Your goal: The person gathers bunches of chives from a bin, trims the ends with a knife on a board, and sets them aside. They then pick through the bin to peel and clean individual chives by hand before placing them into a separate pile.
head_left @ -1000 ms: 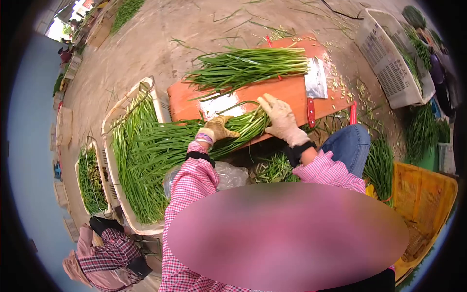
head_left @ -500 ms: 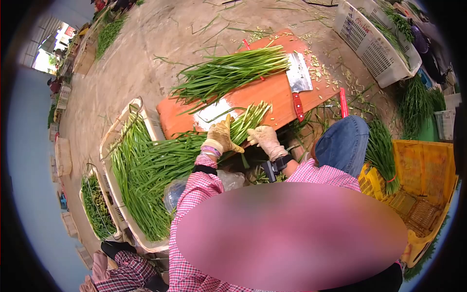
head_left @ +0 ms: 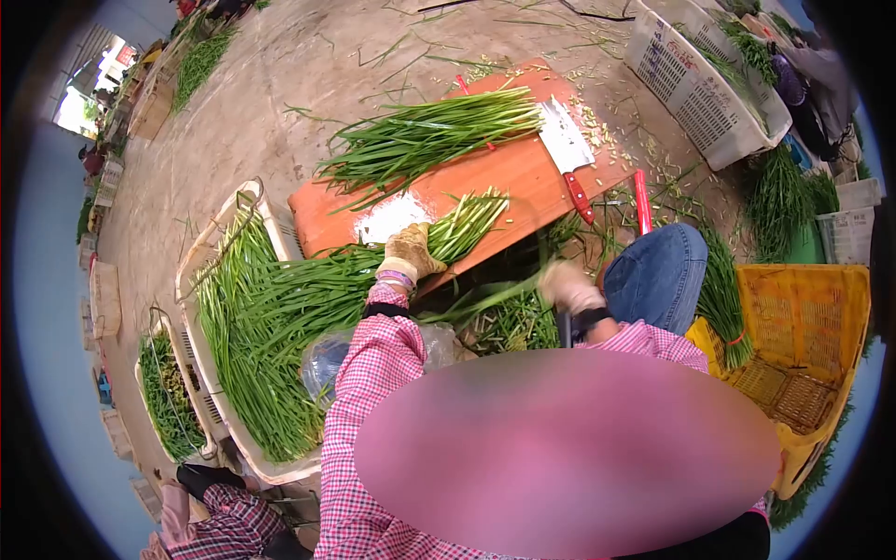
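My gloved left hand is closed around a bunch of garlic chives at the near edge of the orange board. The pale stem ends point right, and the leaves trail left over a white crate. Off the board to the right, my gloved right hand is smeared by motion. Blurred green leaves run from its fingers to the left, seemingly held in it. A second chive bunch lies across the far part of the board, beside a red-handled cleaver.
A white crate full of chives stands left of the board. Cut stem bits lie around the cleaver. Loose trimmings cover the floor below my hands. To the right are a yellow crate and a white crate.
My right hand has left the chive bunch and moved right and down, with blurred leaves trailing from it. My left hand keeps its grip on the bunch. The whole view has shifted slightly.
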`<move>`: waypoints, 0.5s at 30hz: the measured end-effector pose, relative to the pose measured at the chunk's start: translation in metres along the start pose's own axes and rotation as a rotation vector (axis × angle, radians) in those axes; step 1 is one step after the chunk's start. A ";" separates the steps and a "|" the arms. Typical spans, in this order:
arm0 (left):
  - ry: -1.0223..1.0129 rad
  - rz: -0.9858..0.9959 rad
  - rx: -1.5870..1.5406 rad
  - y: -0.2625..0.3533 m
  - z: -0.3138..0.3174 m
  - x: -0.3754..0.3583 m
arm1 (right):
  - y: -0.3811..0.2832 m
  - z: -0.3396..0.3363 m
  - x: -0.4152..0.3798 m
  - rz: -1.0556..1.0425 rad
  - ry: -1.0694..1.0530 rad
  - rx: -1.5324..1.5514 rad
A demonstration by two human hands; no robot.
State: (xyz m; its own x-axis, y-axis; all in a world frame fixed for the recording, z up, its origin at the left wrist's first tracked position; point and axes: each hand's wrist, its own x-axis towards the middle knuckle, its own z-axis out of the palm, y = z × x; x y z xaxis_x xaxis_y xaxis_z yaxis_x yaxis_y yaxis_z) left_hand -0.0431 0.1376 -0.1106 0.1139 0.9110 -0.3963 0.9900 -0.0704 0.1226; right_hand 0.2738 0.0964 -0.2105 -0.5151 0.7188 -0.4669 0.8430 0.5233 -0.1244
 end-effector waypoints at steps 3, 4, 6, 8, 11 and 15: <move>0.023 0.007 0.064 0.009 -0.003 -0.004 | -0.079 0.012 -0.047 -0.151 -0.355 -0.143; 0.034 0.003 0.082 0.011 -0.007 -0.007 | -0.075 0.158 -0.004 -0.269 -0.335 0.011; 0.081 0.007 0.037 0.008 0.000 -0.009 | -0.086 0.080 -0.013 -0.154 -0.362 -0.002; 0.245 0.052 0.009 0.018 0.006 -0.013 | -0.081 0.043 0.003 0.239 -0.185 0.215; 0.052 -0.025 0.166 0.031 0.006 -0.008 | -0.061 -0.015 -0.013 0.338 -0.155 0.222; -0.150 -0.068 0.106 0.026 0.009 0.008 | -0.016 -0.062 -0.005 0.206 0.750 0.634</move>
State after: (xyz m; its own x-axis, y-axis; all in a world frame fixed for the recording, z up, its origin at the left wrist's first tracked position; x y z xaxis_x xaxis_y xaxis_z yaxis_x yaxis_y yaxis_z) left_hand -0.0159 0.1392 -0.1187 0.0496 0.8451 -0.5323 0.9982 -0.0604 -0.0028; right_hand 0.2531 0.1125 -0.1515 -0.1301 0.9850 0.1136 0.7407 0.1727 -0.6492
